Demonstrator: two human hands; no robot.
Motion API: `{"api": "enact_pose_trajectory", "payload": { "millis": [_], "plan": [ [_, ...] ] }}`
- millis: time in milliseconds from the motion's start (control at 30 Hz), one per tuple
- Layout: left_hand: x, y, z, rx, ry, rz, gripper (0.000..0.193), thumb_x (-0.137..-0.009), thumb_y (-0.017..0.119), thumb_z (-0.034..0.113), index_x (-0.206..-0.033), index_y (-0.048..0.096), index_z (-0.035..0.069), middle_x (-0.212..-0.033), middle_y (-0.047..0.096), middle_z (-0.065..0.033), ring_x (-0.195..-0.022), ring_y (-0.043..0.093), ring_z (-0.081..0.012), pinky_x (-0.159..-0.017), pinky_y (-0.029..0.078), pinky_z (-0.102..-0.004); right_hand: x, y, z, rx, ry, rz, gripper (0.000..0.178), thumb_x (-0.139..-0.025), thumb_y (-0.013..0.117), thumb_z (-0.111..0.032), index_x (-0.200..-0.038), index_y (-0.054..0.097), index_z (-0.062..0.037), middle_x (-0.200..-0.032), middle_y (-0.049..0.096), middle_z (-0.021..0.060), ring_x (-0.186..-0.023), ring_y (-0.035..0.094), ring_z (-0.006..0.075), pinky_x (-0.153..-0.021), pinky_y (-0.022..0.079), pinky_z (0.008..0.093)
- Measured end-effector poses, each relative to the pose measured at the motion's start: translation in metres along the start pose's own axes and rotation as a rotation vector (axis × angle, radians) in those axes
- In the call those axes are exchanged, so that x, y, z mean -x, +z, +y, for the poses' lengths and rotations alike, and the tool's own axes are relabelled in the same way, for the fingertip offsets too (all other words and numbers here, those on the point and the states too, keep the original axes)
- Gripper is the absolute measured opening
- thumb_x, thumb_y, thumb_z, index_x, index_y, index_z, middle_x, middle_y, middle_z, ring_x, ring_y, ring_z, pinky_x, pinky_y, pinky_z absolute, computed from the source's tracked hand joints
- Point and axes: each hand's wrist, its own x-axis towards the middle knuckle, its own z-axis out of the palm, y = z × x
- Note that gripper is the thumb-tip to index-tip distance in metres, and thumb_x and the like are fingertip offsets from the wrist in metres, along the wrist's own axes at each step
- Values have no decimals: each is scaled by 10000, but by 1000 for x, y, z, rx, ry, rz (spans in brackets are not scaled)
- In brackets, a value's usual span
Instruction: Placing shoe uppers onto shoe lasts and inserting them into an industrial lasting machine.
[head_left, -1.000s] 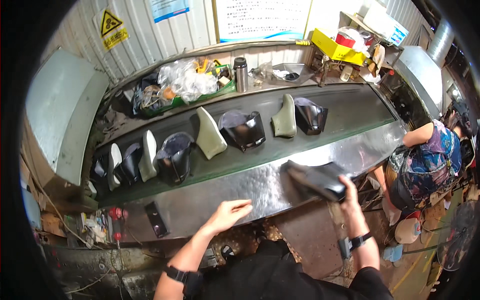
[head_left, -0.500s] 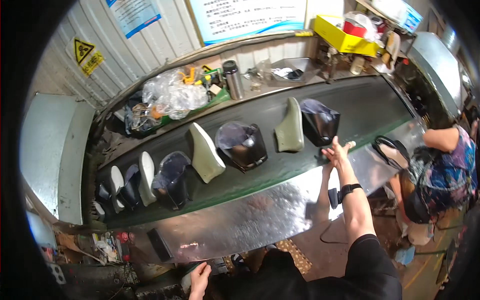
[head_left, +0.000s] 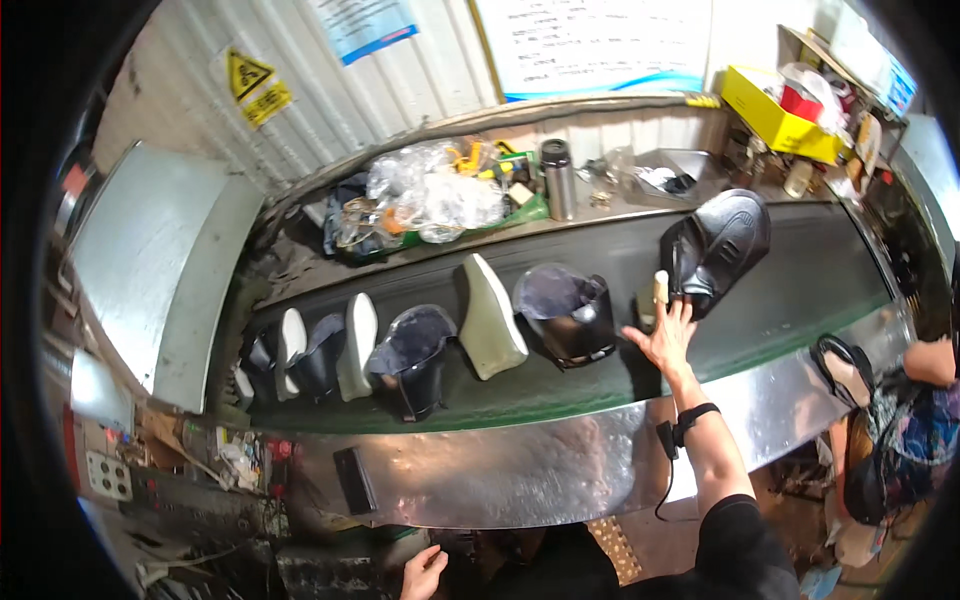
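Note:
My right hand (head_left: 667, 340) reaches over the dark conveyor belt (head_left: 790, 255), fingers spread and thumb out to the left. Its fingertips touch the lower end of a black shoe upper (head_left: 722, 245), which is tilted with its rounded end up. A pale covering shows on one fingertip. Partly hidden behind that hand is an olive wedge sole (head_left: 646, 300). Left of it stand a black upper (head_left: 566, 315) with its opening up and another olive wedge sole (head_left: 490, 325). Low by my lap, my left hand (head_left: 425, 573) has curled fingers, with nothing visible in them.
Several more uppers and soles line the belt's left end, including a black upper (head_left: 412, 355). A phone (head_left: 354, 480) lies on the metal ledge (head_left: 540, 470). Behind the belt stand a steel flask (head_left: 558, 180) and plastic bags (head_left: 440, 195). Another person (head_left: 915, 430) sits at the right, near a black shoe (head_left: 845, 370).
The rightmost black upper, earlier standing with its opening up, is now turned and tilted at my right hand's fingertips. The whole view has shifted, with the scene now further right in the picture.

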Motion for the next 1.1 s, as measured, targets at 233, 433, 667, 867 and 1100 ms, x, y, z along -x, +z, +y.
{"api": "enact_pose_trajectory", "payload": {
  "millis": [233, 433, 667, 867, 1100],
  "plan": [
    [28, -11, 13, 29, 54, 32, 486, -915, 693, 257, -1285, 582, -37, -1176, 673, -142, -1079, 629, -187, -940, 483, -301, 12, -33, -6, -22, 62, -102, 847, -645, 818, -365, -1396, 471, -188, -1517, 298, 183, -1390, 268, 422, -1000, 390, 607],
    [-7, 0, 31, 168, 136, -109, 418, -945, 653, 241, -1263, 603, -26, -1175, 671, -109, -1077, 609, -162, -934, 470, -296, 119, -70, -9, -122, 43, -104, 893, -592, 809, -374, -1379, 494, -93, -1482, 341, 274, -1351, 298, 476, -1034, 378, 603],
    [-45, 110, 137, 331, 316, -655, 675, -889, 729, 290, -1437, 437, 26, -1324, 575, -136, -1178, 567, -213, -977, 461, -326, 256, -132, -96, -326, -69, -92, 934, -561, 865, -435, -1265, 480, 44, -1121, 475, 278, -1117, 411, 452, -920, 394, 582],
    [-26, 107, 137, 875, -86, -996, 463, -800, 716, 303, -1189, 592, 84, -1016, 644, -82, -901, 617, -217, -789, 514, -378, 344, -151, -176, -1000, 122, -297, 866, -754, 832, -301, -1378, 368, 80, -1271, 486, 250, -1199, 470, 359, -1004, 400, 451],
    [-27, 29, 111, 575, -6, -765, 564, -707, 721, 141, -1223, 503, 67, -983, 610, -95, -870, 642, -221, -768, 561, -396, 360, -176, -151, -1159, 179, -27, 719, -894, 572, 100, -1520, 268, -81, -1417, 486, 91, -1131, 550, 173, -958, 448, 298]
  ]
}}
